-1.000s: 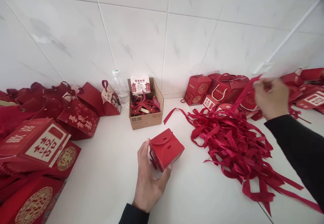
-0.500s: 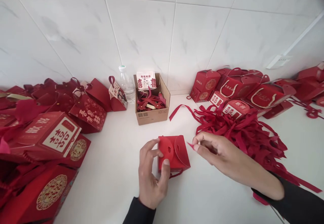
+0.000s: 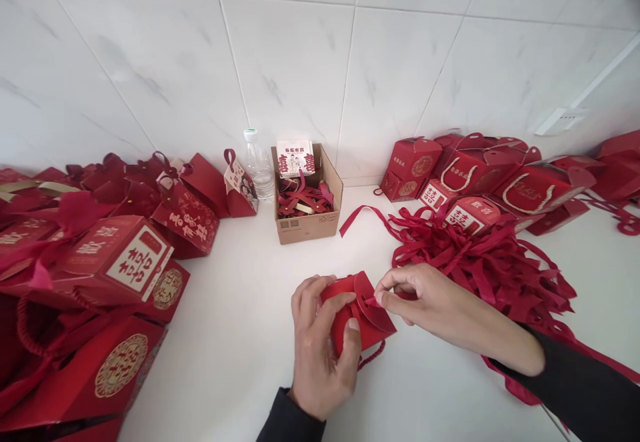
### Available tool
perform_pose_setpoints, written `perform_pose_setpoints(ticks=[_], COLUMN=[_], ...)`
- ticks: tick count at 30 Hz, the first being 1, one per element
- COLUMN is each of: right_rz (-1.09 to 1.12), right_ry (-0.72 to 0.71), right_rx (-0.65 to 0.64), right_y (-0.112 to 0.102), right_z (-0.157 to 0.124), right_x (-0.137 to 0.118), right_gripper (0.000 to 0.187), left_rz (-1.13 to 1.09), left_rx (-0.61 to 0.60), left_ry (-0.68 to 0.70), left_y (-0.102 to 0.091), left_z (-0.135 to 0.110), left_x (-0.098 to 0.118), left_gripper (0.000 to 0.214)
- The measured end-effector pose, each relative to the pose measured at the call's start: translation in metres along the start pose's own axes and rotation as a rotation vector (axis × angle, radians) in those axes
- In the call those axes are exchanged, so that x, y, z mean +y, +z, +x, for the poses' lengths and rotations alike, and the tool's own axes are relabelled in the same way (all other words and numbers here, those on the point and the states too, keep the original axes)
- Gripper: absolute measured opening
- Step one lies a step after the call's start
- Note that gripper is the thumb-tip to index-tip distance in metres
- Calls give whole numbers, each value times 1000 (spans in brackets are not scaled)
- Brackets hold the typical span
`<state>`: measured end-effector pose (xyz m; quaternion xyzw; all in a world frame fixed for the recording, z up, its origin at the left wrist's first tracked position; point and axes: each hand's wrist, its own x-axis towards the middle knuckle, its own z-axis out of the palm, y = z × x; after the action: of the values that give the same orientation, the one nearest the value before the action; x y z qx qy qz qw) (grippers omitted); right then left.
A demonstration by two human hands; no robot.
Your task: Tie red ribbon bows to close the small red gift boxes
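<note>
A small red gift box (image 3: 377,325) with a rope handle at its near side sits on the white table, turned slightly. My left hand (image 3: 323,345) grips it from the left, thumb and fingers over its top flaps. Pinched between the thumb and forefinger of my right hand (image 3: 413,295) is the end of a red ribbon (image 3: 371,301), which touches the hole area of the right flap. Whether the tip passes through the hole cannot be made out. Behind my right hand lies a heap of red ribbons (image 3: 480,269).
A cardboard box (image 3: 307,227) of ribbon pieces stands by the tiled wall beside a plastic bottle (image 3: 257,169). Red gift boxes (image 3: 135,259) are piled at the left, and more handled boxes (image 3: 465,172) stand at the back right.
My right hand has brought the ribbon end onto the box's right flap. The box has turned a little, and my left hand has closed further over its top.
</note>
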<state>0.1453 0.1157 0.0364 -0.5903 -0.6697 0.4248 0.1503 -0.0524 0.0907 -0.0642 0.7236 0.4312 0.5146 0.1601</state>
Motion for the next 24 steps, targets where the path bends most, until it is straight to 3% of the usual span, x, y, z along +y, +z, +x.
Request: perform_pose_setpoints(ticks=[10,18,24], right_rz=[-19,-32,-40], right_ry=[-19,-55,-118], right_rx=[-17,-24,-8], right_y=[2,9,14], right_z=[7,8,11], right_x=[-8,-6,-1], right_gripper=[24,25,28], left_rz=[-58,-152,-113], left_rx=[-70,-101,-133], left_ry=[-84,-347,-306], left_y=[-1,-6,-7], left_z=[0,17,20], left_x=[-1,5,4], left_gripper=[27,13,26])
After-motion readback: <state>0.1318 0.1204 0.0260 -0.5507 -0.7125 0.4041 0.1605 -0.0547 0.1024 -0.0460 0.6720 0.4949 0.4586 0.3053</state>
